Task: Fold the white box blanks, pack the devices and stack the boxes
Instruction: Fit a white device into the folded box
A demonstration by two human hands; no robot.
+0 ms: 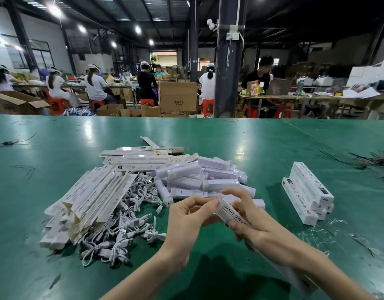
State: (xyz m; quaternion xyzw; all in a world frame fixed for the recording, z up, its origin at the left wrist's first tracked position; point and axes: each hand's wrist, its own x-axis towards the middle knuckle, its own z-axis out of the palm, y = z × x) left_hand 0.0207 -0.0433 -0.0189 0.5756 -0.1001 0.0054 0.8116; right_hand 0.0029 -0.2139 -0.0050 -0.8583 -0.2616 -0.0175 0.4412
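In the head view, a white box (230, 213) is held at lower centre over the green table (273, 148). Its body is grasped by the curled right hand (259, 225), and its near end is pinched by the left hand (186, 215). Flat box blanks (89, 198) are piled at the left, with white cables (130, 215) beside them. Devices (199, 178) are heaped at centre. Finished boxes (309, 192) are stacked at the right.

On the counter (273, 148), flat box blanks (89, 198) lie left, cables (130, 213) beside them, devices (199, 178) at centre, stacked boxes (308, 193) right.
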